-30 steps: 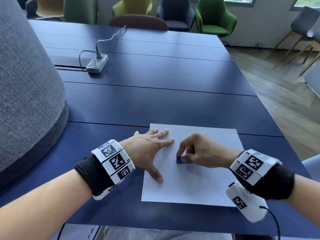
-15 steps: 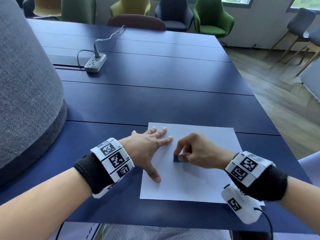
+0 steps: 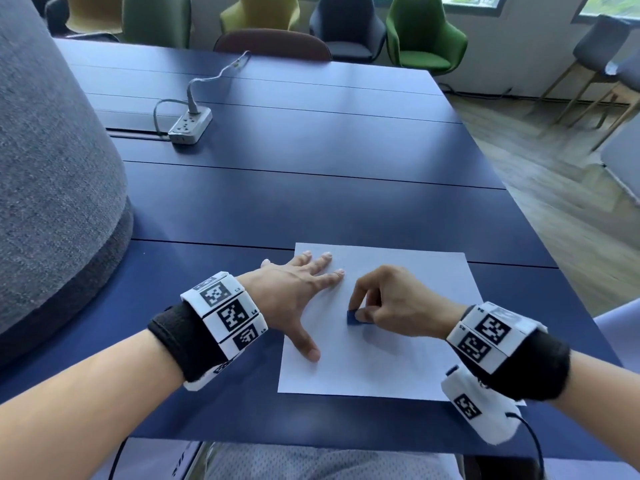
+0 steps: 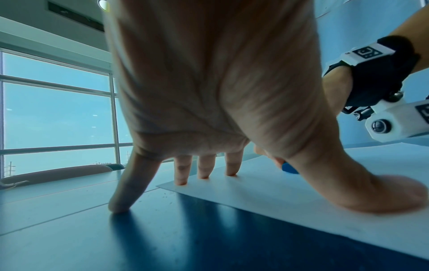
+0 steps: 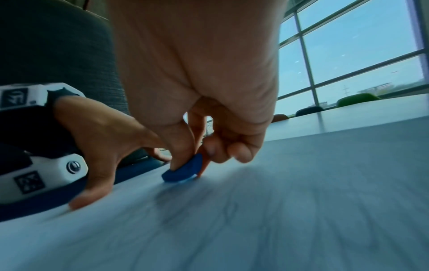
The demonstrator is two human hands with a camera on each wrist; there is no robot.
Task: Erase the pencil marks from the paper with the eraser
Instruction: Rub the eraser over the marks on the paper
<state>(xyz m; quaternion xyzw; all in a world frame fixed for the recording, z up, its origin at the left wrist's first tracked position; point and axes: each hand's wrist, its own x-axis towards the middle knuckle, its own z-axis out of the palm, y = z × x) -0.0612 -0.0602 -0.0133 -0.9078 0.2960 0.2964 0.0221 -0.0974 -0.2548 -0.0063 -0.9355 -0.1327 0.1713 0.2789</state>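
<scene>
On the paper, mid-sheet, the blue eraser is pinched in the right hand grip, edge down on the sheet; looks mid-rub. Left hand lies flat with fingers spread, pinning the sheet's left side to the tabletop. Next: short strokes over the faint pencil marks nearer the person, hold-down kept on.

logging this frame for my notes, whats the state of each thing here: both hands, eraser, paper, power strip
left hand: spread flat, fingers straight, pressing the paper's left part
right hand: pinching the eraser
eraser: blue, tilted, one edge touching the paper
paper: lying flat on the table; faint pencil marks show in the right wrist view
power strip: on the table's far side, one cable plugged in
</scene>
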